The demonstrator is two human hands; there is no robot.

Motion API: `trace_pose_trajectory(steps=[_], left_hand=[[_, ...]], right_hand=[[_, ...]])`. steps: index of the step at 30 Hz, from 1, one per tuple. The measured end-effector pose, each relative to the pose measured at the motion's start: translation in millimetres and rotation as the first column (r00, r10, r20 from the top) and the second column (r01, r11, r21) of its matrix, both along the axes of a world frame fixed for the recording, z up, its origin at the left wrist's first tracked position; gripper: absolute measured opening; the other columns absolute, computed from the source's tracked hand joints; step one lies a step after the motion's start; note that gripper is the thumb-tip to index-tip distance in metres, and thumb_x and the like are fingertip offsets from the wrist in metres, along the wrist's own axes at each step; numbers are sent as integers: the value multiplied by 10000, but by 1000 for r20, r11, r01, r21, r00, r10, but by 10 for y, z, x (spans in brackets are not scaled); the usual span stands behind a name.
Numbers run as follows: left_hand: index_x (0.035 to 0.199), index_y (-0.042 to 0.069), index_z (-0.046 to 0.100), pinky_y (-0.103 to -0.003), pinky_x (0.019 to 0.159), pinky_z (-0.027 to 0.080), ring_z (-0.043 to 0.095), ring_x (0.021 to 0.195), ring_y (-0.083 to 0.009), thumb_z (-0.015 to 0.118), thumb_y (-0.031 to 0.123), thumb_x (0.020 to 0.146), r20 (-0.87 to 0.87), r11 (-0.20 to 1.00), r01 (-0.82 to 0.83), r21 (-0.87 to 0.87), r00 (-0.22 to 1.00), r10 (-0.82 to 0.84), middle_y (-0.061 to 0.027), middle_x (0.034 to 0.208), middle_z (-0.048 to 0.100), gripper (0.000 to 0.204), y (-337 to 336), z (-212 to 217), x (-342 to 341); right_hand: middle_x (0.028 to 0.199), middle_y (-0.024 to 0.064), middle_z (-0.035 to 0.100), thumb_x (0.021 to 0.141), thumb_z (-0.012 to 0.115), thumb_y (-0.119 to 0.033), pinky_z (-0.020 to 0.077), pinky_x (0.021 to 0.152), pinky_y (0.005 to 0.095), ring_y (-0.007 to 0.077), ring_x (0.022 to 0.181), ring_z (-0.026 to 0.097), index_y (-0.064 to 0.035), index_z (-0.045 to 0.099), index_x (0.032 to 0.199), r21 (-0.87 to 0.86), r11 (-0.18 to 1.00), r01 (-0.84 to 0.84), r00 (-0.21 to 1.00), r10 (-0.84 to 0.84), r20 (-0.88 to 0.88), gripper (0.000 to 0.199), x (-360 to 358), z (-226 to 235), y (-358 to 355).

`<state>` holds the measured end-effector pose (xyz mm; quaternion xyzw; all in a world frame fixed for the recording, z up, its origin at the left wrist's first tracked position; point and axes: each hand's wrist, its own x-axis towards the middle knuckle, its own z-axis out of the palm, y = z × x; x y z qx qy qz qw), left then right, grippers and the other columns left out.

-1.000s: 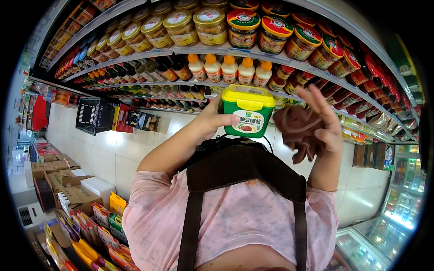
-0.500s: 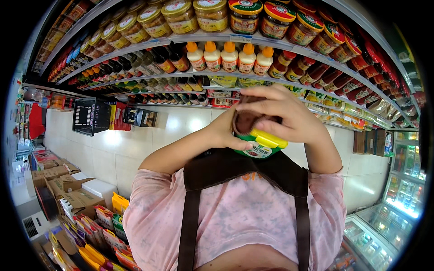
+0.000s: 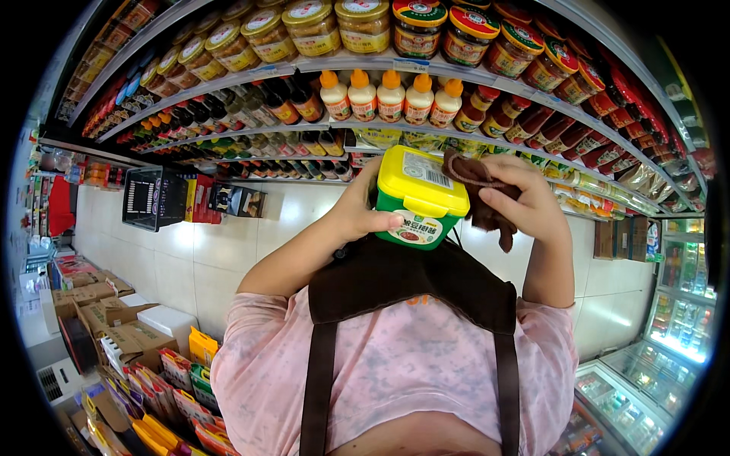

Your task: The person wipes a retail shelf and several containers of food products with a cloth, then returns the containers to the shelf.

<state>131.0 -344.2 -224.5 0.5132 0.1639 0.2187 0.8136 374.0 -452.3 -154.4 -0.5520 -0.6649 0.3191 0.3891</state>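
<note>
A green plastic tub (image 3: 397, 230) with a yellow lid (image 3: 403, 182) is held up in front of my chest. My left hand (image 3: 363, 211) grips its left side, the thumb lying along the front near the white label. In my right hand (image 3: 517, 196) is a bunched brown cloth (image 3: 487, 199), pinched between thumb and fingers. The cloth meets the lid's right edge, and part of it hangs down beside the tub. The lid is closed on the tub.
Ahead rise shelves (image 3: 334, 67) of jars and squeeze bottles (image 3: 390, 97). A black basket (image 3: 152, 199) stands on the floor to the left. Cardboard boxes (image 3: 137, 342) and bagged goods lie lower left; glass-fronted coolers (image 3: 673, 304) stand at the right.
The brown cloth has moved right, from over the tub to its right side, uncovering the lid. My right hand went with it. The tub now sits higher and further left.
</note>
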Motion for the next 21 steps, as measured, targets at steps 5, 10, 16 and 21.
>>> trace_pose_trajectory(steps=[5, 10, 16, 21], left_hand=[[1341, -45, 263, -360, 1035, 299, 405, 1222, -235, 805, 279, 584, -5, 998, -5, 68, 1000, 5, -153, 1294, 426, 986, -9, -10, 4], [1308, -43, 297, -348, 1012, 321, 426, 1174, -224, 821, 280, 538, -68, 956, 72, 284, 996, -54, -147, 1240, 445, 986, -46, -75, 59], [1334, -35, 263, -363, 1016, 317, 426, 1190, -252, 815, 294, 537, -140, 884, 160, 439, 984, -109, -162, 1254, 446, 1023, -88, -115, 49], [1339, -40, 242, -368, 1033, 289, 411, 1199, -250, 813, 281, 562, -90, 944, 130, 302, 990, -107, -164, 1266, 430, 1016, -111, -41, 36]], right_hand=[[1007, 145, 610, 731, 640, -52, 457, 797, 339, 268, 926, 591, 8, 647, 1018, 174, 983, -67, 995, 53, 86, 293, -76, 71, -103], [1008, 135, 614, 651, 639, -20, 476, 767, 355, 303, 887, 607, -38, 676, 976, 279, 919, -278, 953, 228, 200, 328, -267, 224, -19], [989, 74, 621, 743, 639, -148, 484, 705, 346, 274, 853, 606, -116, 663, 1021, 230, 956, -180, 937, 96, 337, 281, -374, 167, 223], [967, 102, 611, 767, 638, -126, 472, 730, 334, 273, 866, 593, -45, 642, 1009, 96, 993, -74, 949, 40, 313, 255, -293, 55, 295]])
